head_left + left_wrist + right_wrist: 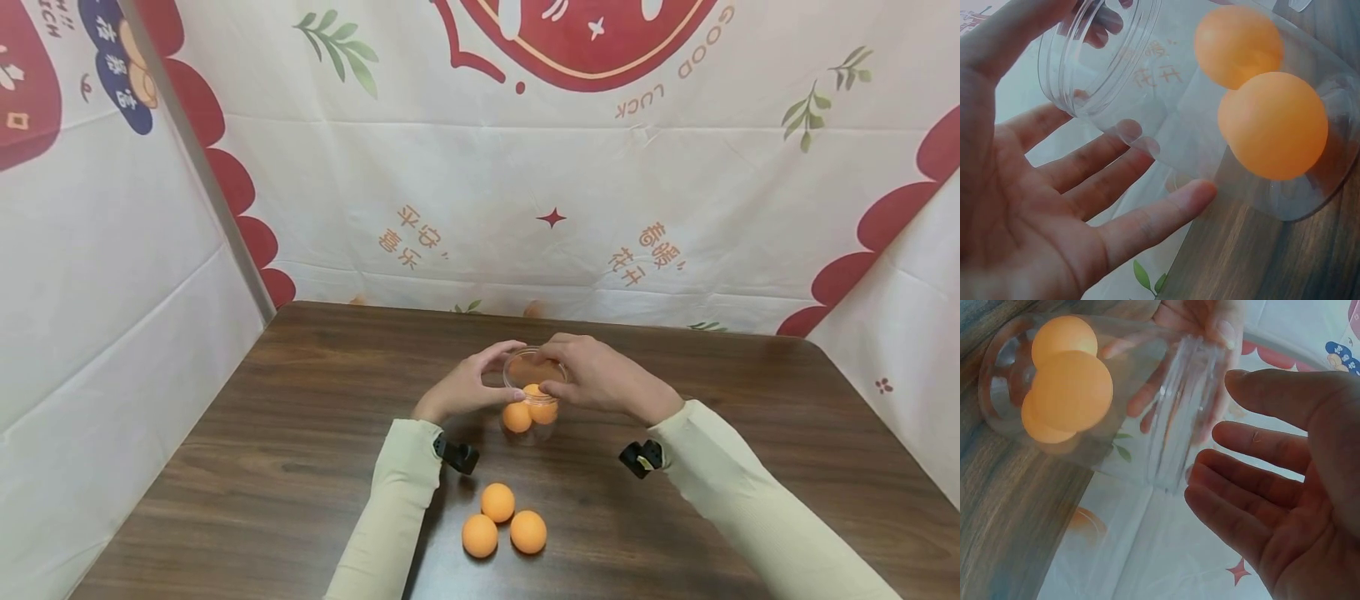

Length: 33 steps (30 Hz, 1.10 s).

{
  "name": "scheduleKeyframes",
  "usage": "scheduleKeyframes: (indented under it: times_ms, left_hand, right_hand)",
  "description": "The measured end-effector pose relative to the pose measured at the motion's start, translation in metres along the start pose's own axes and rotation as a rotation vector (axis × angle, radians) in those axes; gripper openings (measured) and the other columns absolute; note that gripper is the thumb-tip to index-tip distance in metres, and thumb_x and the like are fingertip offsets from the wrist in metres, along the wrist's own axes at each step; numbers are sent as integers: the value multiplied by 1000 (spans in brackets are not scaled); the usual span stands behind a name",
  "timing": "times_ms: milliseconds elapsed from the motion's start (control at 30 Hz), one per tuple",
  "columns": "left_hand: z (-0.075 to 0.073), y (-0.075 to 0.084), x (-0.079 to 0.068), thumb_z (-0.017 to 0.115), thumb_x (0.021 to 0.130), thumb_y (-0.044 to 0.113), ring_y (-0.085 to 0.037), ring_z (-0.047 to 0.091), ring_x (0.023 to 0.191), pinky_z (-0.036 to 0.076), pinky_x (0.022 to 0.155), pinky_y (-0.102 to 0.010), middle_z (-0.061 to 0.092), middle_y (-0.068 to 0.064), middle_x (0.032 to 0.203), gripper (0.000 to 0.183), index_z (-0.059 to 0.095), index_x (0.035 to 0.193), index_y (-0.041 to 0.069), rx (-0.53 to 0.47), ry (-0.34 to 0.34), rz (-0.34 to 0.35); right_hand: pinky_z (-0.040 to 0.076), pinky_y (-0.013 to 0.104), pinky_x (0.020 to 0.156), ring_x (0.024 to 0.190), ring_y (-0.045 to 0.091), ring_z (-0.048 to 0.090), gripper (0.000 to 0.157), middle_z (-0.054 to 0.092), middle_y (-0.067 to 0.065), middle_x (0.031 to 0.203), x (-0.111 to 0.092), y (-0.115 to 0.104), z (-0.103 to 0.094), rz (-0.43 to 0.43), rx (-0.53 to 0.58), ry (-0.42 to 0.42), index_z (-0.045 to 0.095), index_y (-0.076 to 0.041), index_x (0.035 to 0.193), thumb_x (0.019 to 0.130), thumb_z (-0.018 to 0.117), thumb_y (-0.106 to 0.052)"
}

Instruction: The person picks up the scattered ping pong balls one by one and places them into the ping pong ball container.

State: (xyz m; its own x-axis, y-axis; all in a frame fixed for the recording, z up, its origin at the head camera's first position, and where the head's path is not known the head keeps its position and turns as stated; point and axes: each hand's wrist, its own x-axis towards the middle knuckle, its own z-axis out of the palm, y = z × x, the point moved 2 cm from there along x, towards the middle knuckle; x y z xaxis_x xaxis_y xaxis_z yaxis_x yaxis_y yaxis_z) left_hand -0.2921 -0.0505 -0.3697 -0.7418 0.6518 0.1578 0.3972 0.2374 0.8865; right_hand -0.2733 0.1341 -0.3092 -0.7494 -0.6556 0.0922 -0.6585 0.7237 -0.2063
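Note:
A clear jar (1141, 381) with a ridged rim stands on the table, orange balls (1272, 125) inside its lower part. My left hand (468, 385) grips the jar near its top, thumb on the near side and fingers around the far side. My right hand (600, 372) is at the mouth from the other side, its fingertips overlapping the rim in the head view. In the right wrist view its fingers (1247, 487) are loosely bent beside the rim, with nothing seen between them and the thumb. Three orange balls (498, 503) lie close together on the table, nearer me.
The dark wooden table (315, 433) ends at a white printed cloth (495, 175) hanging behind it. More cloth hangs along the left and right sides. Each wrist wears a black device (457, 455), and both sleeves are pale.

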Motion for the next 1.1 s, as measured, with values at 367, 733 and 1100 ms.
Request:
scheduleKeyframes:
  times_ms: [367, 733, 1100]
  left_hand:
    - [1, -10, 2, 67, 80, 25, -31, 40, 122, 41, 92, -46, 46, -11, 130, 65, 35, 136, 16, 5, 22, -6]
    - [5, -32, 9, 68, 79, 29, -31, 38, 123, 39, 94, -45, 44, -12, 132, 65, 35, 135, 28, -18, 38, 5]
    - [6, -32, 12, 67, 79, 31, -31, 40, 123, 40, 94, -44, 47, -13, 130, 66, 35, 136, 26, -12, 33, 21]
  right_hand:
    - [47, 38, 79, 94, 19, 55, 45, 57, 8, 108, -9, 14, -4, 34, 28, 46, 55, -4, 114, 78, 68, -28]
    - [44, 42, 86, 105, 25, 52, 73, 49, 15, 121, -17, 22, 2, 107, 141, -8, 38, 1, 130, 76, 70, -35]
    - [46, 42, 83, 107, 26, 52, 81, 50, 10, 120, -23, 36, 23, 131, 298, 10, 37, -2, 133, 73, 68, -48]
